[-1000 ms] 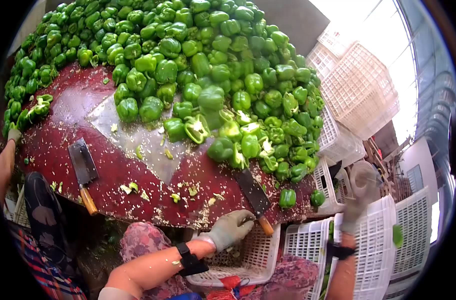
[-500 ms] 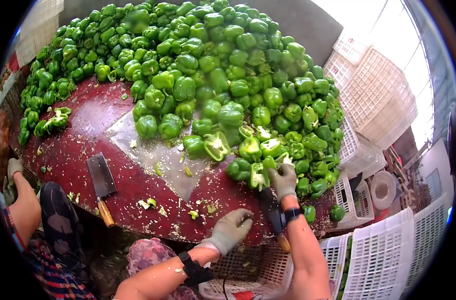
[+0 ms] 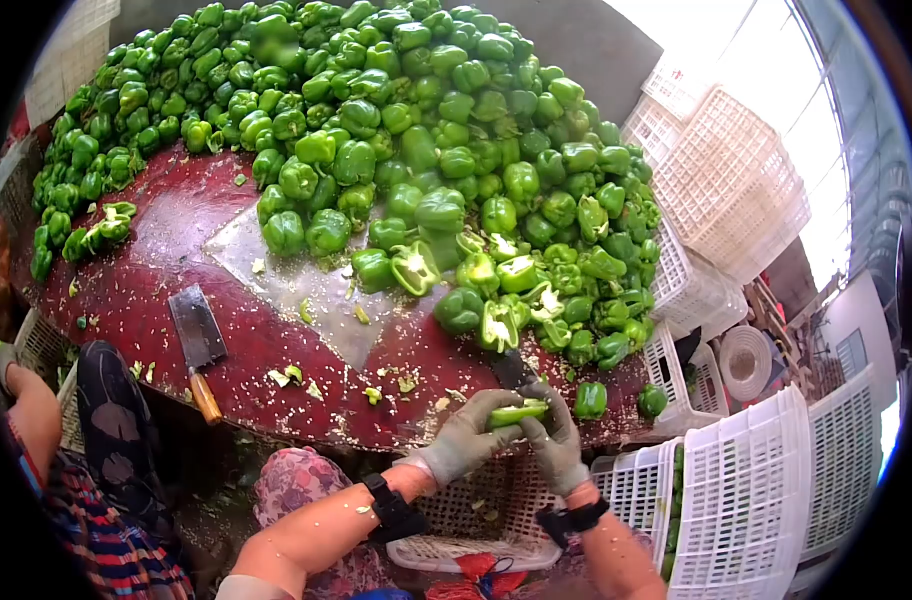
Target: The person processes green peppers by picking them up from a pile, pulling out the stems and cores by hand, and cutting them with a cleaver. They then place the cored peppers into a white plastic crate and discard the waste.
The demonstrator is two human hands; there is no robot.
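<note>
Pepper piece (image 3: 517, 413): at the surface's (image 3: 126, 290) near edge
Long axis: left to right, right end slightly farther
Look: glossy green, paler along top
Left hand (image 3: 463, 436), right hand (image 3: 558, 442): gripping its ends

Vegetable-processing workshop, by the look: heaped green peppers (image 3: 356, 162), seed-strewn red table (image 3: 136, 300), cleaver (image 3: 198, 328), stacked plastic crates (image 3: 726, 170) alongside.

Between cleaver (image 3: 197, 326) and hands (image 3: 463, 438) lies room; heaped peppers (image 3: 376, 112) block beyond.

Bright white light (image 3: 736, 45) glares beside a grey panel (image 3: 586, 35).
</note>
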